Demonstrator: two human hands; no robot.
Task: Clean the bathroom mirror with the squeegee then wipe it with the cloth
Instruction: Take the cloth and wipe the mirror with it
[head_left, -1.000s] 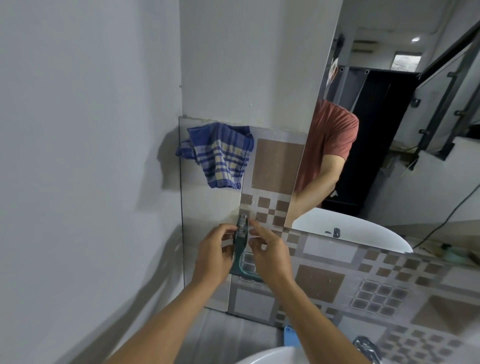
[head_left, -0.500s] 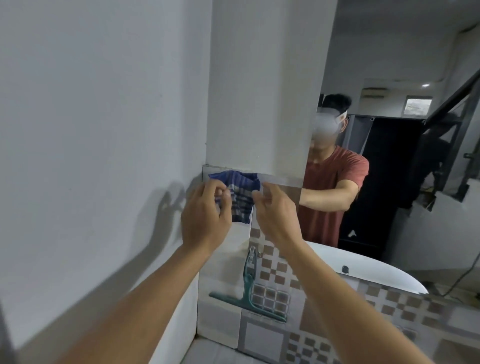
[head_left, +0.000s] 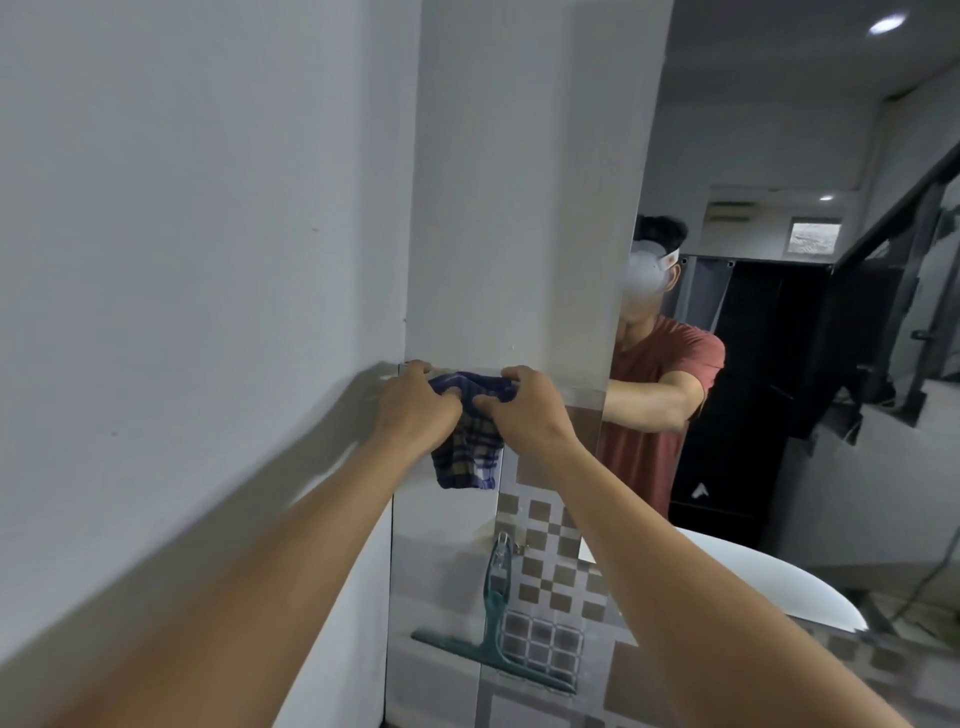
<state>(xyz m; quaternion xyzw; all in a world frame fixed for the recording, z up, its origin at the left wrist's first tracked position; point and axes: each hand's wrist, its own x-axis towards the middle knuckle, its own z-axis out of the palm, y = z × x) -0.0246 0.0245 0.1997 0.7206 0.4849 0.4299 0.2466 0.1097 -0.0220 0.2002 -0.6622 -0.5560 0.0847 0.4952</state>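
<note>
A blue checked cloth (head_left: 467, 457) hangs at the top edge of the tiled wall section, left of the mirror (head_left: 779, 364). My left hand (head_left: 415, 410) and my right hand (head_left: 524, 410) both grip the cloth's upper part, fingers closed on the fabric. Its lower part dangles below my hands. The teal squeegee (head_left: 493, 618) hangs on the tiles lower down, handle up and blade at the bottom, with no hand on it. The mirror shows a person in a red shirt with an arm reaching toward the cloth.
A plain white wall (head_left: 182, 260) fills the left side and meets a white pillar (head_left: 519, 182) above the tiles. Patterned brown and grey tiles (head_left: 550, 571) run below the mirror. A white basin rim (head_left: 779, 587) shows in the mirror at lower right.
One second ago both hands were at the squeegee's handle low on the tiles. They let it hang there, rose to the cloth and closed on it. The view tilted upward.
</note>
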